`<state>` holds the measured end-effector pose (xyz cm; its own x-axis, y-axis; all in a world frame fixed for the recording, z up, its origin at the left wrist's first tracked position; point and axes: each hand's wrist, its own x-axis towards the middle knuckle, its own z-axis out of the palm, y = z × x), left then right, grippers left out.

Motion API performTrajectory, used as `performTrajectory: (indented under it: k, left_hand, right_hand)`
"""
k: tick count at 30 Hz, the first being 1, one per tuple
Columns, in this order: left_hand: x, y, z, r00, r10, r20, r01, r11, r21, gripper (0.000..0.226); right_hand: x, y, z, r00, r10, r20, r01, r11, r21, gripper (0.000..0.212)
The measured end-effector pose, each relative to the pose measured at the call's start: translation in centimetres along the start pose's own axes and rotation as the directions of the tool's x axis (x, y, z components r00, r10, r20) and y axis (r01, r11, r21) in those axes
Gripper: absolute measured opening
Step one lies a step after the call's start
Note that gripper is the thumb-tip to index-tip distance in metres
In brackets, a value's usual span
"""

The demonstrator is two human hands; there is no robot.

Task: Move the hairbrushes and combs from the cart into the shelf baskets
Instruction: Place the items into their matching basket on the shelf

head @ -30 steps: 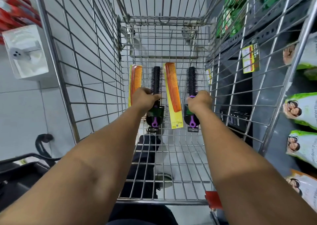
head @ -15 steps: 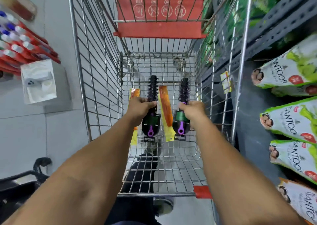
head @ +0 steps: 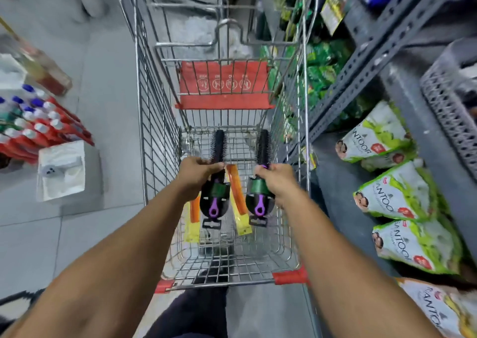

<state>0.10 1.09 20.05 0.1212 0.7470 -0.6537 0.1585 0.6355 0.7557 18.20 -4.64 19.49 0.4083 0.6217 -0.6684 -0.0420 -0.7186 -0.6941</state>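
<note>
Grey tiled aisle, wire cart (head: 160, 131), each hand's grip pinching hairbrush: left hand (head: 196, 176), right hand (head: 277, 181)

The two hairbrushes (head: 217, 148) (head: 263, 147) had black bristles, purple handles and green-banded black packaging. The combs (head: 236, 186) (head: 195, 212) were orange on yellow cards. The cart (head: 154, 136) was silver wire with a red seat flap (head: 224, 90) printed with white symbols. The pouches (head: 395, 193) were white and lime green.
</note>
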Motion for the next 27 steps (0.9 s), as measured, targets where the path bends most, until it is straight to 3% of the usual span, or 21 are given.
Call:
performTrajectory:
  k: [9,15,21,27]
  left_hand:
    - [-4.8,4.7,-0.4,0.994,0.102,0.045,-0.099,0.993,-0.069,0.028]
    - [-9.2,9.4,1.1,0.969,0.200,0.143,-0.189,0.978,-0.084,0.023]
    - [-13.9,13.5,3.6,0.933,0.231,0.275,-0.233,0.972,-0.025,0.019]
    - [-17.8,16.1,7.1,0.891,0.236,0.388,-0.260,0.966,0.010,0.027]
  right_hand:
    - [-4.9,-3.6,-2.4,0.978,-0.208,-0.023,0.209,0.974,0.086,0.021]
    - [-8.3,-6.2,-5.3,0.959,-0.282,-0.037,0.284,0.947,0.151,0.021]
    - [-12.1,-8.1,-8.9,0.940,-0.315,-0.130,0.335,0.923,0.189,0.046]
    - [-15.9,-9.0,-13.9,0.921,-0.336,-0.199,0.382,0.881,0.280,0.024]
